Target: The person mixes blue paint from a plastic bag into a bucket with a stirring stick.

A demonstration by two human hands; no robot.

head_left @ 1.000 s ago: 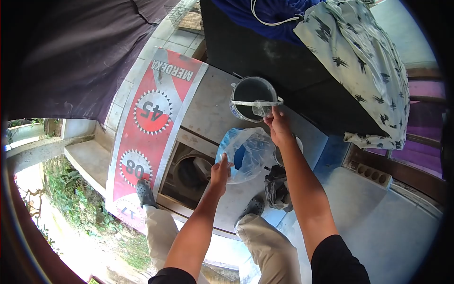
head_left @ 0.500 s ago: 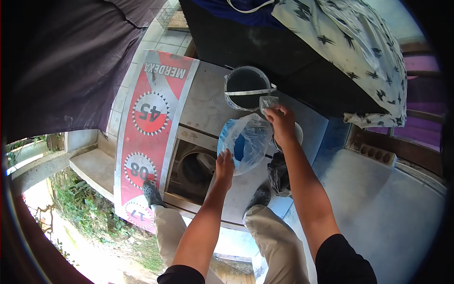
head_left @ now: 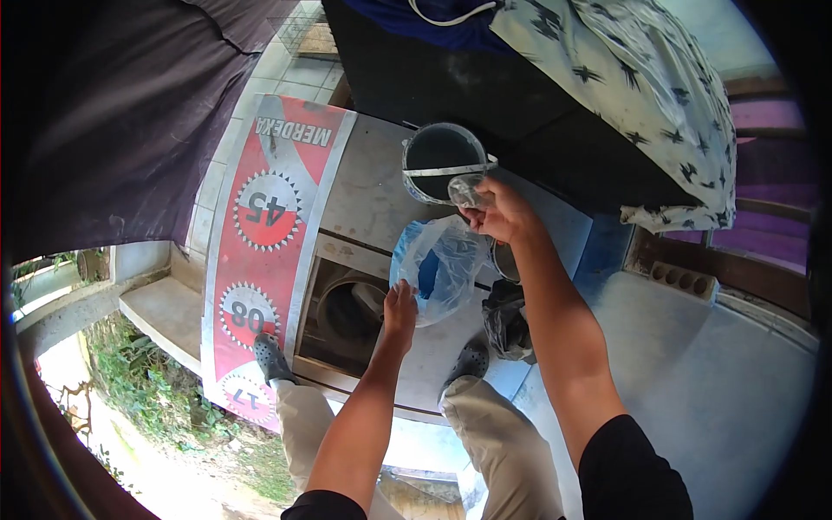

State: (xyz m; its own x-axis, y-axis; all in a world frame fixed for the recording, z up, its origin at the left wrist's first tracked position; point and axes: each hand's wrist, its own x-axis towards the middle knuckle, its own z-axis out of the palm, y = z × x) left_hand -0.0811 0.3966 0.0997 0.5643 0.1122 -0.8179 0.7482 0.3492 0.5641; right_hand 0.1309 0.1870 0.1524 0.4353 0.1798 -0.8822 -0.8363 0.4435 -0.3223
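Observation:
A small clear plastic cup (head_left: pixel 466 189) is gripped in my right hand (head_left: pixel 504 212), overlapping the near rim of a dark bucket (head_left: pixel 444 149) with a pale band across its mouth. Below it, my left hand (head_left: pixel 400 310) pinches the edge of a clear plastic bag (head_left: pixel 459 277) whose mouth gapes wide. Blue shows at the bag's left side and inside it. Partly hidden behind my right wrist is a round container (head_left: pixel 505 260). A crumpled black plastic bag (head_left: pixel 509 322) lies just below that container.
A red and white banner (head_left: pixel 264 217) with numbers lies left of the bucket. Beside my feet, a square opening (head_left: pixel 342 312) holds a round dark vessel. A black panel (head_left: pixel 485 87) and patterned cloth (head_left: pixel 641 104) stand at the back. A socket strip (head_left: pixel 683 282) is at right.
My right hand has brought the cup left, so it now overlaps the bucket's rim, and the hand has turned. My left hand stays on the clear bag. The whole view has shifted slightly.

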